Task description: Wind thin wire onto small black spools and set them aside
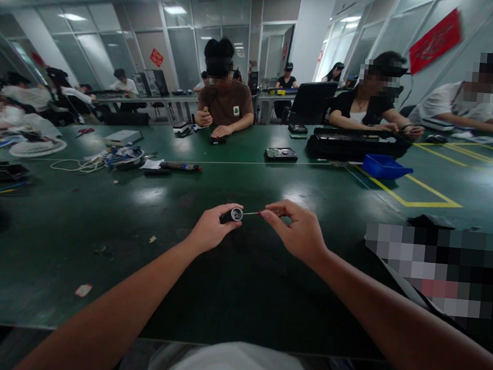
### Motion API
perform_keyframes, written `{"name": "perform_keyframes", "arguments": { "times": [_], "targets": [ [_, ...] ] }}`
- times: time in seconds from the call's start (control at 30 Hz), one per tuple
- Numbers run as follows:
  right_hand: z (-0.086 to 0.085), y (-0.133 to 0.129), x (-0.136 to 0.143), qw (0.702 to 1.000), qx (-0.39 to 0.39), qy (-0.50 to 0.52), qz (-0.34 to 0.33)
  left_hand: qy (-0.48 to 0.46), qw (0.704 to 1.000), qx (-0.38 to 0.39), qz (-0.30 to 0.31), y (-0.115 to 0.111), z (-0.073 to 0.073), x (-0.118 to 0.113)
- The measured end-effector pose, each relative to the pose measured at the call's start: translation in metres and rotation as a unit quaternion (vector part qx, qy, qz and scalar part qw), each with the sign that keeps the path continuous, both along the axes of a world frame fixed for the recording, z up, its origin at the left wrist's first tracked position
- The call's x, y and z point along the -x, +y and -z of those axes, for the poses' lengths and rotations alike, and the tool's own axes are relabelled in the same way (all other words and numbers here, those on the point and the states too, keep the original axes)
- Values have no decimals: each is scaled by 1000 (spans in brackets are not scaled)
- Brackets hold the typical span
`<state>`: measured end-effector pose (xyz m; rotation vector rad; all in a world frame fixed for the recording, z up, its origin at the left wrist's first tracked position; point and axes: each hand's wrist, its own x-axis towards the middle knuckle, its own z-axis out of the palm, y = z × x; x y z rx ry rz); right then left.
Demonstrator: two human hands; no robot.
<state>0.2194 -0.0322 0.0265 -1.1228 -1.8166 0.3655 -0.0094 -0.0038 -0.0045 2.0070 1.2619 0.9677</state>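
My left hand [212, 226] grips a small dark cylindrical part [236, 214], its silver-rimmed round end turned towards me. Some detail sits inside that end, too small to make out. Between the thumb and fingers of my right hand [298, 227] is a thin screwdriver [251, 213] with a red collar at the fingertips. Its metal shaft points left, and the tip is at or close to the rim of the part; contact is unclear. Both hands are above the green table [219, 298], and the screwdriver's handle is mostly hidden by my fingers.
Ahead lie a hard drive [281, 153], a long black housing [357, 146] and a blue bin [385, 167]. Left are a pen-shaped power tool [181, 166], bundled cables [123, 157] and a white fan grille [38, 148]. A person [225, 102] works opposite; others sit around.
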Motion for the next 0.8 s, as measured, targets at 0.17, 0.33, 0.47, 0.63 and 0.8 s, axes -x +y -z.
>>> {"name": "perform_keyframes", "arguments": {
  "times": [0.17,0.33,0.47,0.63,0.8],
  "targets": [
    [-2,0,0,1000,-7,-11,16,1,1000,4,14,-1,1,1],
    [-1,0,1,999,-7,-18,-32,11,1000,-6,24,1,4,1],
    [-1,1,0,998,18,-28,-52,26,999,0,30,0,4,1],
    [-2,2,-1,997,53,-40,-23,33,999,-8,38,-1,3,0],
    [-1,0,2,999,29,-35,-13,33,999,-8,35,-1,3,-1]
  ]
}}
